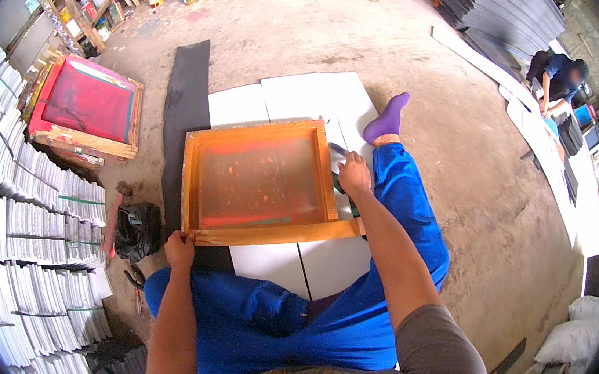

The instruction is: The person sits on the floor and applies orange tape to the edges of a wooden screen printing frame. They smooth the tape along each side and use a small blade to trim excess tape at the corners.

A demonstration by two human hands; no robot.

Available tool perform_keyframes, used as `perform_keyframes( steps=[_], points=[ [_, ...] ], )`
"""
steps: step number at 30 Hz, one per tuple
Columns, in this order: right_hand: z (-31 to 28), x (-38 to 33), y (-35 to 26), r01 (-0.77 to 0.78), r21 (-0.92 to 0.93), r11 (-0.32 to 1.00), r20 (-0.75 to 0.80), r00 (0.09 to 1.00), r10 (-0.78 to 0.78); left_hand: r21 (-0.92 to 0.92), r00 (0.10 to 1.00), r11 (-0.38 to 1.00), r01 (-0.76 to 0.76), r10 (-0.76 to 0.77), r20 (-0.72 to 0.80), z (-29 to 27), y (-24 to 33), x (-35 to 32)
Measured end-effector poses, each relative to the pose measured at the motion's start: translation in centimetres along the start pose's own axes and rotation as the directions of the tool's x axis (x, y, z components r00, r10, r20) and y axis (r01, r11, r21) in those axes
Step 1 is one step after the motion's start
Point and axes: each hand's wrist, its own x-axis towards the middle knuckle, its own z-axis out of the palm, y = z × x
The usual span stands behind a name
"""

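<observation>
Sitting on a dusty concrete floor (458, 153) in blue trousers, a person works over an orange wooden printing frame (264, 183) with a translucent mesh. The frame lies flat on white sheets (302, 95) spread on the floor just ahead of the person's lap, with a long black mat (186, 93) running under its left edge. The left hand (179, 249) has its grip clamped on the frame's near left corner, fingers curled over the wood. The right hand (354, 172) rests at the frame's right rail, its grip closed around a small dark tool (338, 149) whose tip pokes out above the fingers. The right leg stretches forward beside the frame, ending in a purple sock (387, 118). To the left, a second wooden frame with a red mesh (87, 105) lies well apart, and tall stacks of bundled white sheets (21, 229) fill the left side. Far off at upper right, another person (559, 78) bends over a long row of white sheets.
</observation>
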Motion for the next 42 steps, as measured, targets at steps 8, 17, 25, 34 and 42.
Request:
perform_keyframes(
  steps=[8, 17, 25, 34, 42],
  points=[
    [1.5, 3.0, 0.1, -0.129, -0.283, 0.950, 0.183, 0.966, 0.185, -0.046, 0.998, 0.998, -0.045, 0.043, -0.048, -0.2, -0.6, -0.6],
    [-4.3, 0.4, -0.7, -0.112, -0.036, 0.993, -0.024, 0.994, 0.111, -0.048, 0.995, 0.995, -0.088, 0.085, -0.060, 0.2, 0.2, -0.2],
    [-8.8, -17.7, -4.0, -0.056, 0.143, 0.988, 0.175, 0.984, 0.030, -0.049, 1.000, 0.999, -0.010, 0.009, -0.024, 0.0, 0.5, -0.1],
    [-7.5, -20.9, -5.1, -0.110, 0.064, 0.992, 0.286, 0.954, 0.088, -0.060, 1.000, 0.998, 0.030, -0.029, 0.005, 0.2, 0.4, 0.3],
    [-6.1, -21.1, -4.5, -0.057, 0.084, 0.995, 0.213, 0.976, 0.038, -0.068, 0.999, 0.997, 0.035, -0.036, -0.012, -0.3, 0.9, -0.3]
  ],
)
